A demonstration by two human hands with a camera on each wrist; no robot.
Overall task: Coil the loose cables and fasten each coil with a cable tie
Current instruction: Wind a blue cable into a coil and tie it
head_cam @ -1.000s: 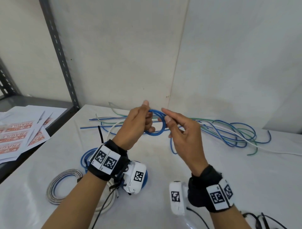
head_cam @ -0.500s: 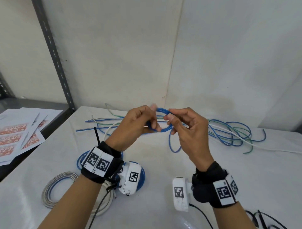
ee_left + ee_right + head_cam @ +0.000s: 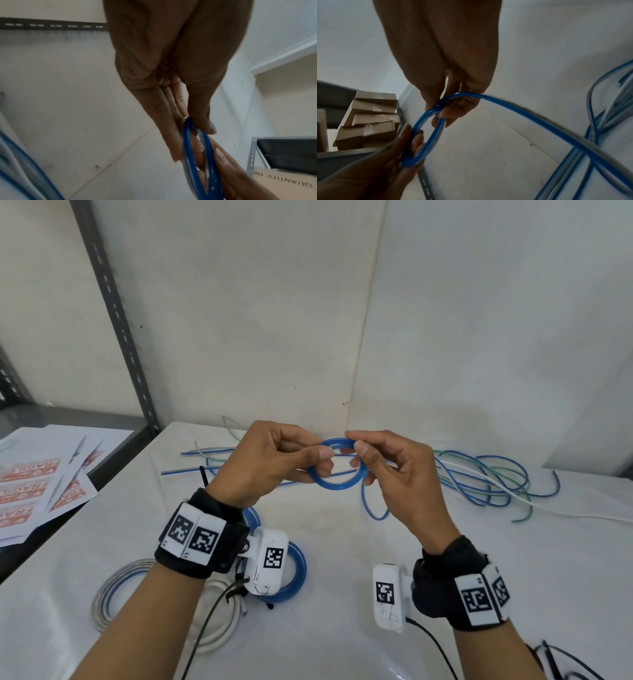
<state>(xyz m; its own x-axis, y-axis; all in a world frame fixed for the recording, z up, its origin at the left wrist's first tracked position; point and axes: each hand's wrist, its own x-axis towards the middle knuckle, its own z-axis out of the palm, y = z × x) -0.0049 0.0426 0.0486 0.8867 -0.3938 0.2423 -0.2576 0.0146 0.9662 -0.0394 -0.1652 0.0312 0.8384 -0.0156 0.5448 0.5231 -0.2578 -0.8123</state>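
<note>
I hold a small blue cable coil [image 3: 337, 479] in the air above the white table [image 3: 342, 559]. My left hand [image 3: 274, 463] pinches its left side between thumb and fingers, seen close as the blue coil [image 3: 197, 155]. My right hand [image 3: 394, 470] pinches the top right of the loop, shown as the blue coil [image 3: 426, 135]. The cable's loose tail [image 3: 373, 508] hangs from the coil and trails right toward a heap of loose blue, green and white cables [image 3: 486, 481]. A black cable tie [image 3: 204, 475] lies behind my left wrist.
Finished coils lie near my left forearm: a blue one [image 3: 294, 573], a grey one [image 3: 109, 594] and a white one [image 3: 219, 628]. Printed sheets [image 3: 37, 491] sit on the shelf at left beside a metal upright [image 3: 116, 313]. Black wires [image 3: 565, 669] lie at the bottom right.
Both hands have lowered and drawn slightly apart on the coil, with the right fingers now pinching the loop's top. The camera view has tilted upward.
</note>
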